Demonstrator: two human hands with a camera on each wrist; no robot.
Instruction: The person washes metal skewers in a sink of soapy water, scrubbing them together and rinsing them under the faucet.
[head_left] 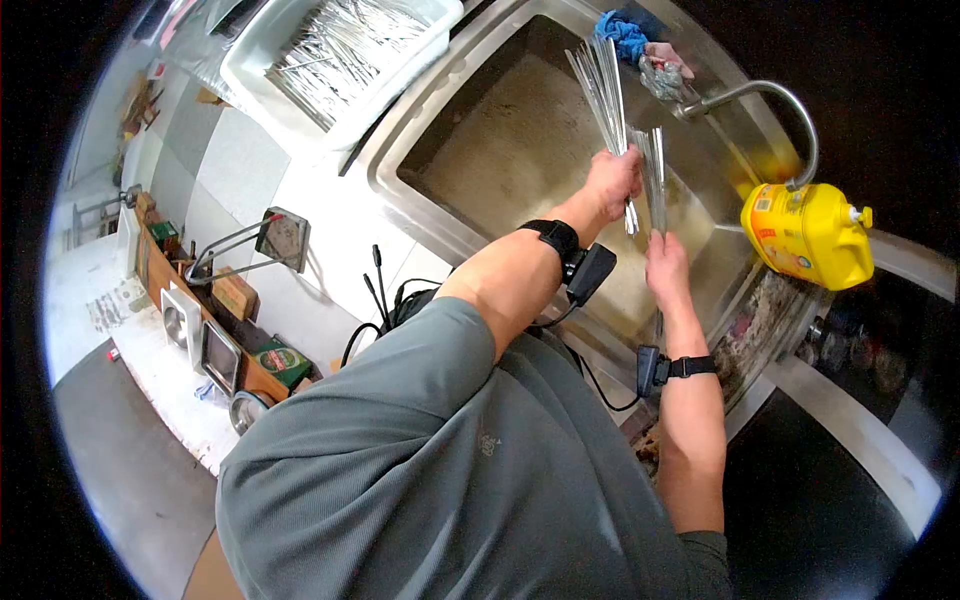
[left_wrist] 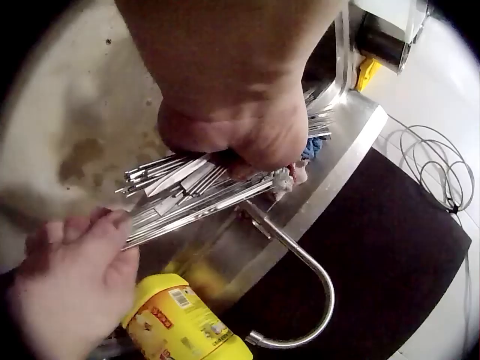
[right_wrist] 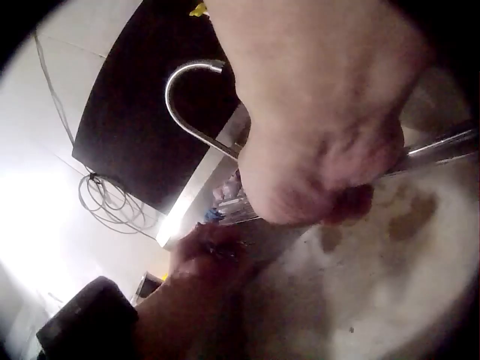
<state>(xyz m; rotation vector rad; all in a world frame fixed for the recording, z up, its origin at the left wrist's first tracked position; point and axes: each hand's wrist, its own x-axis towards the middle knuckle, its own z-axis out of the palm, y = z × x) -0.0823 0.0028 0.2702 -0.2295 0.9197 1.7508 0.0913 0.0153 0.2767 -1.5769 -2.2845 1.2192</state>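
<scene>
at the far left, a green box point(head_left: 282, 362) sat on the floor side of the view, near a flat-topped metal frame point(head_left: 285, 240). right of these came a pale plastic tub point(head_left: 244, 74), filled with a loose heap of thin metal rods point(head_left: 345, 50), set just beside the sink's steel edge. below it, black cables point(head_left: 380, 285) lay near the person's upper arm.

the steel sink point(head_left: 480, 150) took up the middle, its inside pale brown with darker patches in the wrist views. over it the left hand point(head_left: 612, 185) had its fingers curled round the left bundle point(head_left: 600, 90), a sheaf of thin metal rods fanning out at the upper end, with short ends jutting below the fist. beyond that sheaf a crumpled blue cloth point(head_left: 622, 40) lay on the sink's rim.

next came the right bundle point(head_left: 655, 180), a slimmer sheaf just beside the other and also above the sink. the right hand point(head_left: 668, 262), lower down, was grasping it.

farther right a curved faucet point(head_left: 812, 130) arched over toward a yellow jug point(head_left: 800, 235), which stood at the sink's edge, pump top pointing outward.
</scene>
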